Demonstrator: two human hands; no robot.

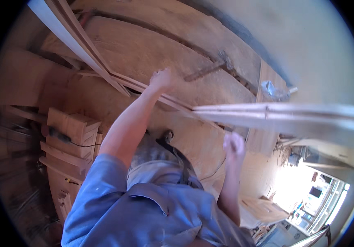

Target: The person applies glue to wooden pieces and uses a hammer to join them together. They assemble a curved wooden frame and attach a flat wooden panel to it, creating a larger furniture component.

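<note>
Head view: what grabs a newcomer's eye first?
Probably the glaring bright opening at lower right. Next, the long pale wooden frame running from the top left to the right edge, with the left hand reaching across it in the middle. Then the blue shirt filling the bottom centre.

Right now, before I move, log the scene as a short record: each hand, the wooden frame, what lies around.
Left hand: curled, at the frame's crosspiece; grip unclear
Right hand: blurred, near the frame's right rail; grip unclear
Wooden frame: long rails joined by a crosspiece
Beyond crosspiece: hammer-like tool on dusty wooden surface
Far right: clear plastic bag
Left side: dark corded tool
</note>
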